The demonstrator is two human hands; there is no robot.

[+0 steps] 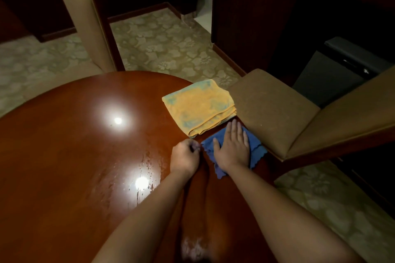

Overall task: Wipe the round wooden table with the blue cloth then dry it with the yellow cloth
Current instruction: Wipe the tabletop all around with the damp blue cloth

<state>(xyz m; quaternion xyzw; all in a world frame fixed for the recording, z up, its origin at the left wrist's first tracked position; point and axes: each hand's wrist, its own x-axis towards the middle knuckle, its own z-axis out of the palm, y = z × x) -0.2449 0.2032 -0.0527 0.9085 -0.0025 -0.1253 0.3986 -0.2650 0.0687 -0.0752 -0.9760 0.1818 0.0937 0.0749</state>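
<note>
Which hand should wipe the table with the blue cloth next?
Probably the right hand: it already lies flat on the blue cloth. The left hand only pinches the cloth's edge, and the yellow cloth lies folded, untouched.

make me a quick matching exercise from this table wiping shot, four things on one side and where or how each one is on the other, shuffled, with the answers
Things:
1. blue cloth
2. yellow cloth
3. left hand
4. chair seat

States:
A. folded, lying untouched on the round wooden table
B. fingers curled, pinching a cloth's corner
C. pressed flat under the right hand
D. beside the table's right edge, with nothing on it

Pairs: 1-C, 2-A, 3-B, 4-D
</note>
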